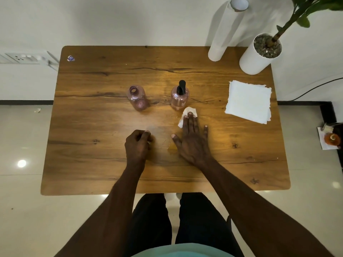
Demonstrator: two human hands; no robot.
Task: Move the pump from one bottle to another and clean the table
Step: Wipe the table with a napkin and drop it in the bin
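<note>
Head view: we see a wooden table (92,164) from above.
Pump (181,87): seated on the right bottle (179,98); left bottle (137,98) stands open, well apart.
Right hand (193,140): flat, fingers spread — fingertips pressing a crumpled tissue (186,115) to the table just beside the right bottle.
Left hand (137,145): curled into a loose fist, resting on the table — we see nothing held.
Spill (172,148): small amber puddle between the hands.
Napkins (248,102): stacked at right.
</note>
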